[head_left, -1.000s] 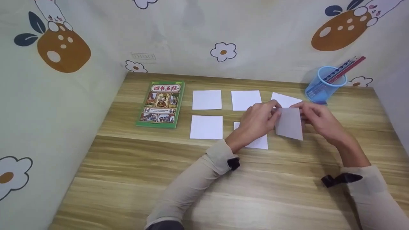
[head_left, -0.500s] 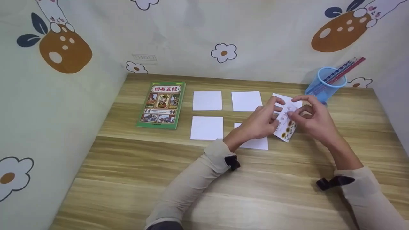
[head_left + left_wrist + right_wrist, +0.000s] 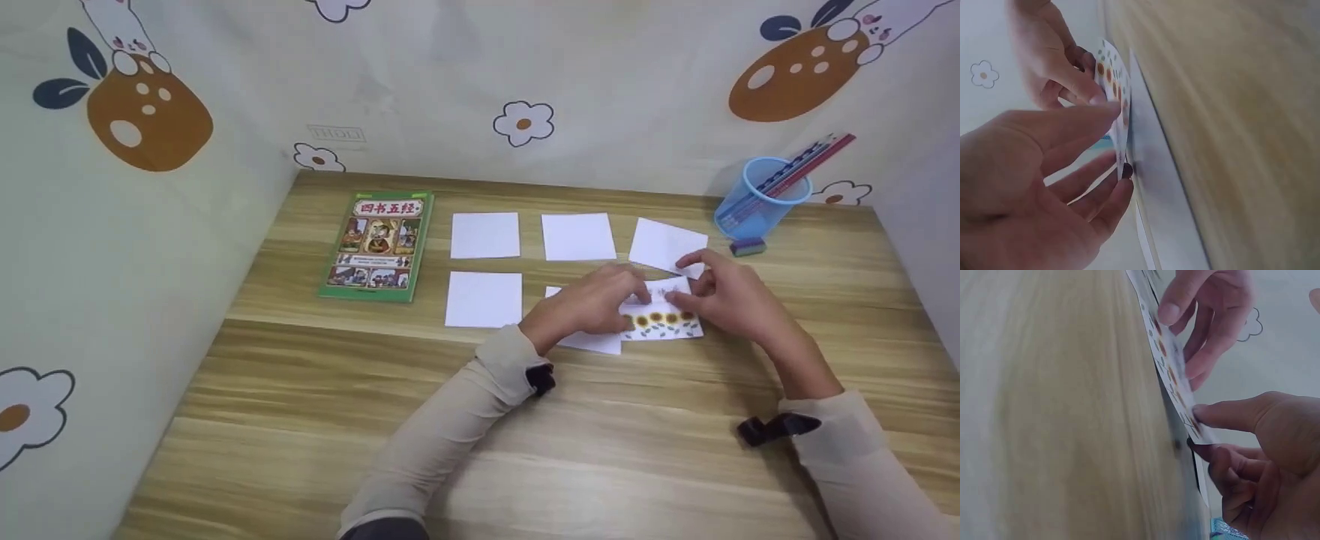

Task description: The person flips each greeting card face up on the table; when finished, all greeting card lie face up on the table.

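A white card [image 3: 664, 330] printed with a row of sunflowers and some writing lies close over the table, between both hands. My left hand [image 3: 589, 300] pinches its left side, thumb on the printed face [image 3: 1112, 84] and fingers behind, as the left wrist view shows. My right hand [image 3: 735, 300] holds the opposite edge; in the right wrist view its thumb presses the printed side and fingers curl underneath. Below my left hand, a blank white card [image 3: 596, 343] is partly covered. Just behind the right fingertips sits another blank card [image 3: 666, 244], turned at an angle.
Further blank cards lie left of the hands: one upper middle [image 3: 577, 237], one upper left [image 3: 485, 235], one lower left [image 3: 484, 299]. A green-bordered book [image 3: 379, 247] rests at far left. A blue pencil cup [image 3: 754, 214] and a small eraser [image 3: 748, 247] stand back right.
The held card has turned from upright with its blank back showing to nearly flat, sunflower face up. Both hands have lowered it toward the table, uncovering the angled card behind.
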{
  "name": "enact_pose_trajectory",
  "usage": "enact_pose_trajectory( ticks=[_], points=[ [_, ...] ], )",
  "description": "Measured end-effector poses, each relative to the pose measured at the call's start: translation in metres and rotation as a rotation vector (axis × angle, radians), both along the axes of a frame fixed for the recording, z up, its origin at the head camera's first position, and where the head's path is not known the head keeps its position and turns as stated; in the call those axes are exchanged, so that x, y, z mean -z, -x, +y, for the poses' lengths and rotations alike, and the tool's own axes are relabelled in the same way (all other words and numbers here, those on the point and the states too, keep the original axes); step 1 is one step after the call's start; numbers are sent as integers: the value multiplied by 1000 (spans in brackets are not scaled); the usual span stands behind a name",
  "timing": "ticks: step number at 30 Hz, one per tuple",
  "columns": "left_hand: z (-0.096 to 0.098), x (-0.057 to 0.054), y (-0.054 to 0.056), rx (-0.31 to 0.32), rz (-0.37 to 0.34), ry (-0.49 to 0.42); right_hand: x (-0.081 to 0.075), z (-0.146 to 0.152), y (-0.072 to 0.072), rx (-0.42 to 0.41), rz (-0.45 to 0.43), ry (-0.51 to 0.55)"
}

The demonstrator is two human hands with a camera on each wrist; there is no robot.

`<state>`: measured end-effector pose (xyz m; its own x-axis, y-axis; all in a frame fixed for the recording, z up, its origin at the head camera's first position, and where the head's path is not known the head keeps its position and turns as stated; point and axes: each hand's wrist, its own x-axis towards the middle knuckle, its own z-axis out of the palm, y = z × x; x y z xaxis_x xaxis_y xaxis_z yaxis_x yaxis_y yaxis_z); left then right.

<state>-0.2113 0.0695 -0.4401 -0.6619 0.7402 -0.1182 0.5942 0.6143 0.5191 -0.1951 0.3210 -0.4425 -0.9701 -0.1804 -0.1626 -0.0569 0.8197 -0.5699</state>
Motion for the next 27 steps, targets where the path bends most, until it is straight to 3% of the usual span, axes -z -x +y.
enact_pose_trajectory(
  ticks=[10,13,18,27],
  points=[
    [-3,-2,2,75,-62,108,4,0,-3,-138,45,-76],
    [-12,-4,7,97,-68,127,4,0,-4,-118,21,-100],
    [-24,-5,13,75,-33,123,3,2,-4,-74,-7,-112],
    [-27,-3,14,63,9,90,3,5,-1,-69,-23,-113]
  ],
)
